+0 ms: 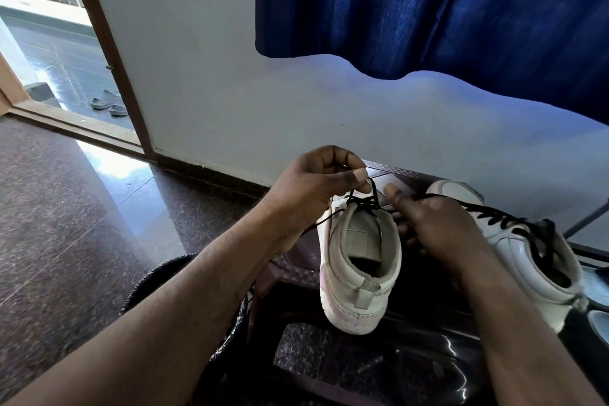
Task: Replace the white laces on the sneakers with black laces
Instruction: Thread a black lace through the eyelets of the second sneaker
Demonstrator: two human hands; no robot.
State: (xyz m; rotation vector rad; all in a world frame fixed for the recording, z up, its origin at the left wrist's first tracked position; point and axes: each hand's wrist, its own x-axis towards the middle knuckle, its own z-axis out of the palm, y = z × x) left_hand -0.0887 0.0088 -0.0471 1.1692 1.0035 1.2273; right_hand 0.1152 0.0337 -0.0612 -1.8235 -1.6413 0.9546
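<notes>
Here the black lace crosses the top eyelets of the near sneaker, heel toward the camera on the dark table (its opening shows a grey insole). The left hand pinches the lace above it. The right hand curls against its side; its grip I cannot tell. A second sneaker, black-laced, lies just right.
</notes>
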